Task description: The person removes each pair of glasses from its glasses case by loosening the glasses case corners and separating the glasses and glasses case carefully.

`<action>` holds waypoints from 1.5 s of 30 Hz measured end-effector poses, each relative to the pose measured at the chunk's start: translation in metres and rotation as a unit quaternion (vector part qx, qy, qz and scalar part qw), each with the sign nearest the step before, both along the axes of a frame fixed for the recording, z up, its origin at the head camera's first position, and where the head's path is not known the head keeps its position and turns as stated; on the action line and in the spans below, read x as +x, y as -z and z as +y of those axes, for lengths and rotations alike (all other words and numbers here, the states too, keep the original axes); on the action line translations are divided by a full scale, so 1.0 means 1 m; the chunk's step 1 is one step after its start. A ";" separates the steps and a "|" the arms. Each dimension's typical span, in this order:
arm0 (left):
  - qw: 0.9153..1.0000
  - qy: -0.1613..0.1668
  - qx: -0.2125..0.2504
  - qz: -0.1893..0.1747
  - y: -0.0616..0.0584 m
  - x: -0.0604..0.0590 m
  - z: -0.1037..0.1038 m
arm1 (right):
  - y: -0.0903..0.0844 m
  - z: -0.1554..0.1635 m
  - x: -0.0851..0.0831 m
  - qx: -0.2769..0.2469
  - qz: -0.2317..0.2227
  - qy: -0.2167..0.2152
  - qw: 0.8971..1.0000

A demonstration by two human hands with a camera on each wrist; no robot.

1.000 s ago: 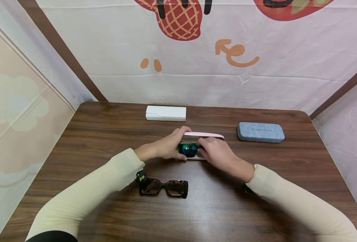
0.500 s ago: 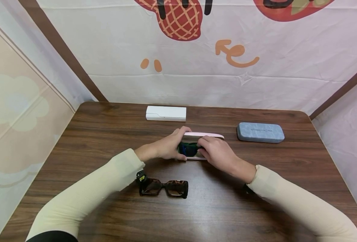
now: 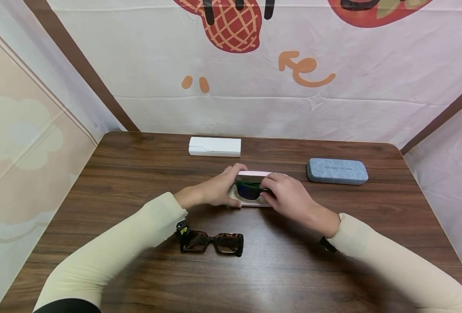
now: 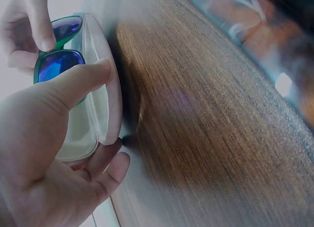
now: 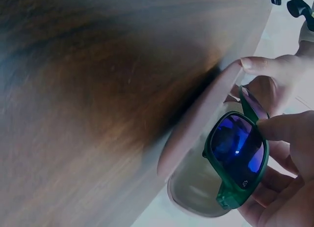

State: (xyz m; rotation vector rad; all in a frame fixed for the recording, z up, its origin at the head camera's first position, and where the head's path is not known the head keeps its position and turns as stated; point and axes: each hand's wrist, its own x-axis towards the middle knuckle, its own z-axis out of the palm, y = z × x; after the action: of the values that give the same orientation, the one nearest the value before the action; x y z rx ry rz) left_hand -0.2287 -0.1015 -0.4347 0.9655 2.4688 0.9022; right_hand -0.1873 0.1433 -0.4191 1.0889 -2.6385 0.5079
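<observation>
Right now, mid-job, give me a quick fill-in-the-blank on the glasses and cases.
1. The right hand pinches the ____-framed sunglasses at the open pink case.
2. The left hand grips the ____ case.
3. The tortoiseshell glasses lie ____ the left forearm.
4. The blue case and white case are both ____.

Missing words: green; pink; beside; closed

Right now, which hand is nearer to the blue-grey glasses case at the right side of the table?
Right. The right hand pinches the green sunglasses just left of the blue-grey case; the left hand holds the pink case's far end.
</observation>
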 end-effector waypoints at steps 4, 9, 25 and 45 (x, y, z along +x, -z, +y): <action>1.000 -0.004 -0.002 -0.001 0.000 0.001 0.000 | -0.007 0.006 0.002 0.003 -0.024 0.012 1.000; 1.000 -0.004 -0.004 -0.003 -0.001 0.000 0.000 | -0.018 0.014 0.005 -0.004 -0.084 0.018 0.996; 1.000 -0.012 -0.021 -0.013 0.001 -0.002 0.002 | -0.027 0.029 0.017 0.004 -0.193 -0.012 0.981; 1.000 -0.014 -0.017 -0.014 -0.001 0.000 0.002 | -0.026 0.037 0.036 0.014 -0.213 -0.037 0.976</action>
State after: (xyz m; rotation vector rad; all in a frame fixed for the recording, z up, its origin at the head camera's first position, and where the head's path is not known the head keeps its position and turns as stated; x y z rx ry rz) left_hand -0.2291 -0.0993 -0.4339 0.9042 2.4719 0.8724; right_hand -0.1515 0.1807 -0.3936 1.2059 -2.9812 0.8008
